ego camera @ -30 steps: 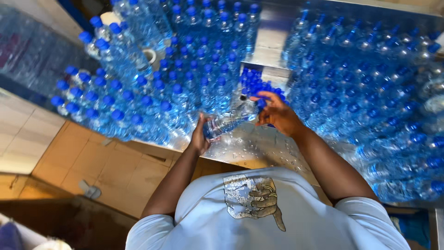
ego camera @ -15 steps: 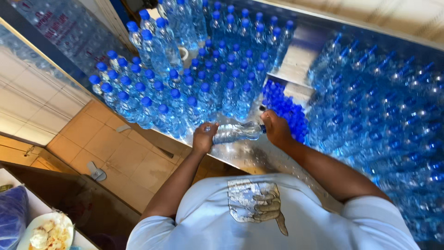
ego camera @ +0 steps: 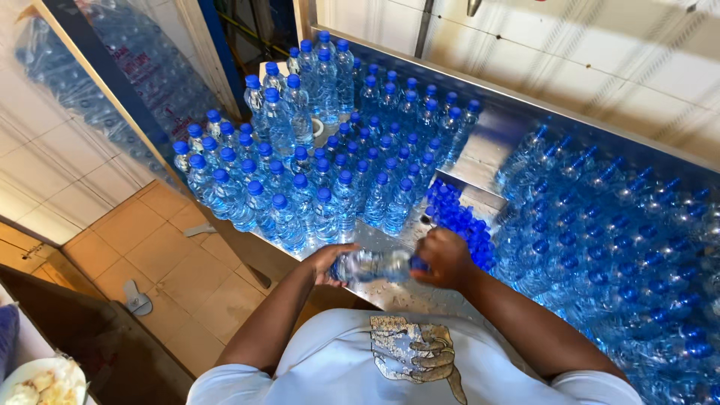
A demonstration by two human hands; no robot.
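Note:
A clear plastic water bottle (ego camera: 369, 265) lies sideways between my two hands, just above the metal counter (ego camera: 480, 154). My left hand (ego camera: 328, 262) grips its base end. My right hand (ego camera: 444, 257) is closed around its blue-capped neck end. Right behind my right hand lies a heap of loose blue caps (ego camera: 457, 219). Several capped, filled bottles (ego camera: 315, 169) stand upright in rows on the counter beyond my left hand.
A large mass of bottles (ego camera: 622, 247) covers the right side of the counter. Shrink-wrapped packs of bottles (ego camera: 97, 90) lean at the left wall. Tan floor tiles (ego camera: 180, 262) lie below. A plate of food (ego camera: 34, 382) shows at bottom left.
The view has swung, so the counter and bottles sit further right and higher. Both hands keep the sideways bottle, now held a little lower and closer to my body.

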